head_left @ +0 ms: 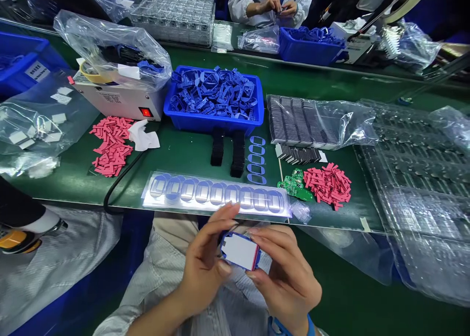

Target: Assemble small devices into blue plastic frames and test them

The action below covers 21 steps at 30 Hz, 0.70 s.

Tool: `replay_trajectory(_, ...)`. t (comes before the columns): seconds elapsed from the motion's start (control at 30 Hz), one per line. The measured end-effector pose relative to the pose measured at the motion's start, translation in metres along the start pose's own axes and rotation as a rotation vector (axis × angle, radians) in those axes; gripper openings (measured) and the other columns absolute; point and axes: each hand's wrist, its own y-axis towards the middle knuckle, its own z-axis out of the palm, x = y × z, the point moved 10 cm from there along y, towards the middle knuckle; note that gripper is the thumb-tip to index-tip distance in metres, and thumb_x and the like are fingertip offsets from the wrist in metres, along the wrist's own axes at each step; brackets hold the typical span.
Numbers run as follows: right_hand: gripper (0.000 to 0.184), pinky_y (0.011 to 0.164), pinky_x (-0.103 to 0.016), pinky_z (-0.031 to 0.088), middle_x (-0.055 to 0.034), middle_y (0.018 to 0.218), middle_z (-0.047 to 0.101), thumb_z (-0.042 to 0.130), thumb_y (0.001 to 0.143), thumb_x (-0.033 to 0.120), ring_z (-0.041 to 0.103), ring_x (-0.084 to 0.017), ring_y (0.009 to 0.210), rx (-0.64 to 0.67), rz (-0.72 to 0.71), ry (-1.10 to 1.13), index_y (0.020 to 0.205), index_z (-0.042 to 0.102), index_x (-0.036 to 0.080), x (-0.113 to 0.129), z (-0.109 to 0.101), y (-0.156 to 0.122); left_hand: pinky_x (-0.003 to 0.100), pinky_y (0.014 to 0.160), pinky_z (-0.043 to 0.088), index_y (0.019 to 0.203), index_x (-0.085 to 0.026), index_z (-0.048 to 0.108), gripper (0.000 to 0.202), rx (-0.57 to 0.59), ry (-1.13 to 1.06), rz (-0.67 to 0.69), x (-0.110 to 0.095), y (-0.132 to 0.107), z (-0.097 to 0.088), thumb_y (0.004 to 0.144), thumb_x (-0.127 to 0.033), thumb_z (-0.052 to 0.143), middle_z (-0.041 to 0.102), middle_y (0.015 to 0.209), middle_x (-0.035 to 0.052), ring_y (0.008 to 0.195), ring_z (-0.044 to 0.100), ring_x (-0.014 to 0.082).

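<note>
Between my two hands, over my lap and just off the bench edge, is a small blue plastic frame [240, 251] with a white rectangular panel in it and a pink strip along its right side. My left hand [207, 257] grips the frame's left end with thumb and fingers. My right hand [284, 267] pinches its right end near the pink strip. Just beyond my fingers lies a sheet of oval blue-rimmed stickers [216, 194]. The underside of the frame is hidden.
A blue bin [215, 123] full of blue frames stands mid-bench. Pink strips [112, 145] lie left, with another pile [328, 184] right beside green circuit boards [293, 182]. Clear trays [422, 218] cover the right side. A co-worker's hands [279, 6] are busy across the bench.
</note>
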Motion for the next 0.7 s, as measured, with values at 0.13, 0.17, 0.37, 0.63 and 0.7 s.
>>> replay_trajectory(0.13, 0.031, 0.073, -0.037, 0.050, -0.0084, 0.099, 0.065, 0.060, 0.086, 0.030, 0.055, -0.023, 0.093, 0.138, -0.086, -0.172, 0.115, 0.059, 0.019, 0.004, 0.002, 0.001, 0.043, 0.111, 0.022, 0.095, -0.028, 0.074, 0.028, 0.087, 0.400, 0.199, -0.035, 0.008, -0.006, 0.067, -0.026, 0.077, 0.073, 0.109, 0.0073, 0.116, 0.057, 0.0273)
replay_trajectory(0.17, 0.029, 0.073, -0.037, 0.050, -0.0083, 0.098, 0.066, 0.059, 0.086, 0.030, 0.054, -0.022, 0.093, 0.151, -0.098, -0.196, 0.113, 0.060, 0.018, 0.004, 0.002, 0.002, 0.044, 0.111, 0.021, 0.089, -0.030, 0.075, 0.028, 0.139, 0.474, 0.173, -0.036, 0.011, -0.003, 0.063, -0.019, 0.080, 0.075, 0.104, 0.0066, 0.110, 0.061, 0.0273)
replay_trajectory(0.37, 0.023, 0.072, -0.036, 0.051, -0.0089, 0.096, 0.067, 0.058, 0.087, 0.027, 0.055, -0.022, 0.092, 0.187, -0.096, -0.280, 0.107, 0.061, 0.016, 0.001, 0.004, -0.003, 0.047, 0.103, 0.035, 0.086, -0.027, 0.075, 0.038, 0.401, 0.479, -0.131, -0.023, 0.018, 0.014, 0.061, 0.002, 0.074, 0.072, 0.107, 0.0076, 0.106, 0.065, 0.0306)
replay_trajectory(0.63, 0.031, 0.078, -0.039, 0.051, -0.0083, 0.106, 0.067, 0.058, 0.087, 0.030, 0.057, -0.024, 0.099, 0.164, 0.002, -0.255, 0.117, 0.058, 0.020, -0.016, -0.004, -0.018, 0.043, 0.096, 0.049, 0.121, -0.024, 0.058, 0.051, 0.581, 0.820, 0.525, -0.034, -0.009, 0.035, 0.076, -0.003, 0.066, 0.068, 0.117, 0.0100, 0.107, 0.064, 0.0243)
replay_trajectory(0.7, 0.031, 0.080, -0.041, 0.051, -0.0095, 0.109, 0.065, 0.053, 0.090, 0.032, 0.057, -0.025, 0.102, 0.110, 0.059, -0.199, 0.118, 0.058, 0.020, -0.025, -0.017, -0.019, 0.034, 0.091, 0.053, 0.120, -0.026, 0.059, 0.046, 0.543, 0.791, 0.436, -0.026, -0.005, 0.031, 0.079, -0.006, 0.063, 0.071, 0.113, 0.0080, 0.102, 0.067, 0.0206)
